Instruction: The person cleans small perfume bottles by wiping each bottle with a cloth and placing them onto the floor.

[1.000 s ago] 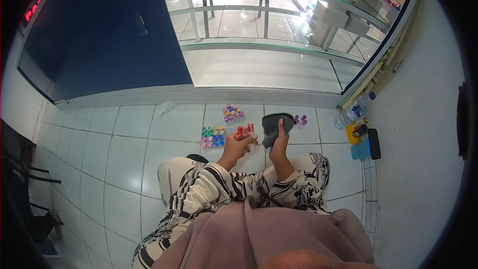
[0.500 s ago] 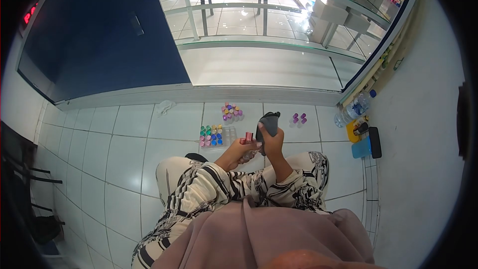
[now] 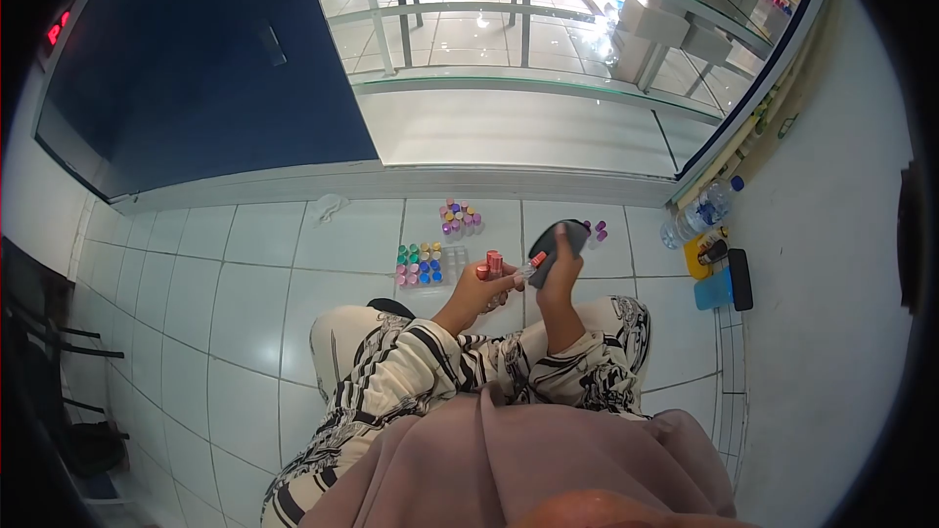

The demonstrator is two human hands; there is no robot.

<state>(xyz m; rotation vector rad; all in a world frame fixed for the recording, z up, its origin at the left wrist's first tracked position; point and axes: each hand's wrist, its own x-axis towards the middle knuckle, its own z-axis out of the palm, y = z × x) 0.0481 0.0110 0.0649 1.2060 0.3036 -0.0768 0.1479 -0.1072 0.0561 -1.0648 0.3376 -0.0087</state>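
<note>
Supporting surface: floor of pale glossy tiles with dark joints. Directly on it, a clear tray, its left part bearing small containers with green, yellow, pink and blue caps. Just beyond the tray, a close cluster of capped containers, mainly pink and purple. To the right, a few purple-capped containers, partly hidden. Farther left, a crumpled whitish piece, material undetermined. Near the right wall: a blue-capped clear bottle, a yellow item and a blue-and-black object.
</note>
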